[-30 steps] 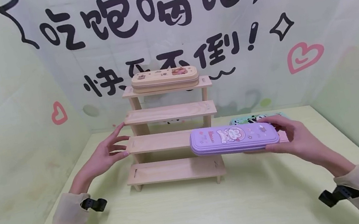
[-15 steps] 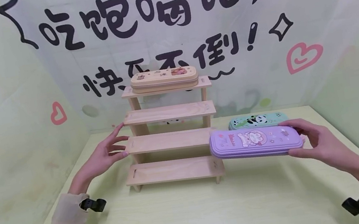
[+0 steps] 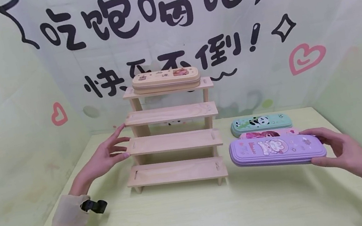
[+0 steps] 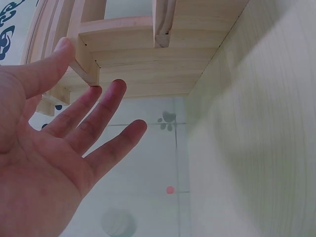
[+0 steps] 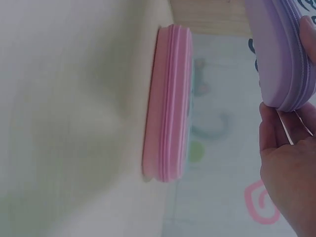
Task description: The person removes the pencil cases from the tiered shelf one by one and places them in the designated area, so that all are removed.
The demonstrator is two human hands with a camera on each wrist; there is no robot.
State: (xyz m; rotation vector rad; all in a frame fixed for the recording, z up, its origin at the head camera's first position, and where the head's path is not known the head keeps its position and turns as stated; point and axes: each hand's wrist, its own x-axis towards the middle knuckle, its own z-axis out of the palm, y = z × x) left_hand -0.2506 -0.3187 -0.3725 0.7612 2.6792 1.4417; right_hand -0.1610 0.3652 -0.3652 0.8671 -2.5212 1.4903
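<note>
The purple case is above the table, its right end pinched by the right hand, before the pink case and teal case, while the left hand, fingers spread, touches the shelf bearing the cream case.

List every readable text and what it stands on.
"吃饱喝饱," on the back wall, upper line.
"快…不倒!" on the same wall, lower line; second and third characters partly hidden by the cream case.
Red lettering on the purple case: too small to read.
</note>
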